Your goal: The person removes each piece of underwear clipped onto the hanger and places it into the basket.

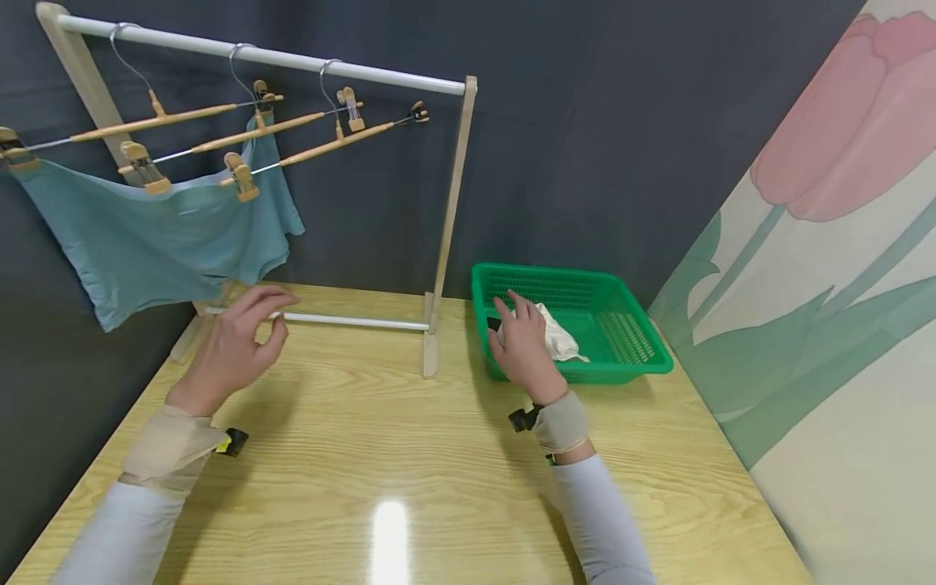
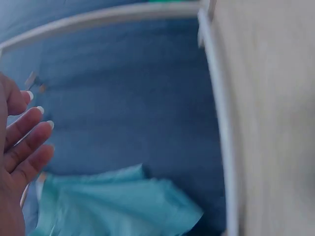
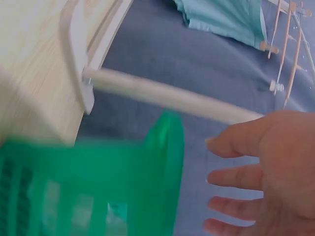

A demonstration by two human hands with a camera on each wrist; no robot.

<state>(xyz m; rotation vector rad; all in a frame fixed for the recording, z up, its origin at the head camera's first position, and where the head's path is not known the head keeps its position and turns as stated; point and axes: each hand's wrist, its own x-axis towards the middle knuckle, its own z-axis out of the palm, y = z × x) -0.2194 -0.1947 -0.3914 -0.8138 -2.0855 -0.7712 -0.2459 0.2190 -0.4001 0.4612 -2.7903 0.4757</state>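
Note:
My left hand (image 1: 237, 349) is in the air in front of the rack, its fingers loosely bent with nothing between them. Behind and above it a light blue garment (image 1: 168, 236) hangs by its waist from the clips of the leftmost hanger (image 1: 157, 120). Over the left side of a green basket (image 1: 647, 357) is my right hand (image 1: 525, 349), fingers spread and holding nothing. A white cloth (image 1: 559, 335) lies in the basket, partly hidden by that hand. In the right wrist view, the fingers (image 3: 236, 179) extend toward the basket rim (image 3: 170, 162).
Two more clip hangers, a middle one (image 1: 274, 130) and a right one (image 1: 329, 149), hang on the white rail (image 1: 292, 59). The rack's wooden post (image 1: 452, 203) stands left of the basket. A dark curtain (image 1: 585, 146) is behind, a tulip-patterned wall (image 1: 819, 268) at right.

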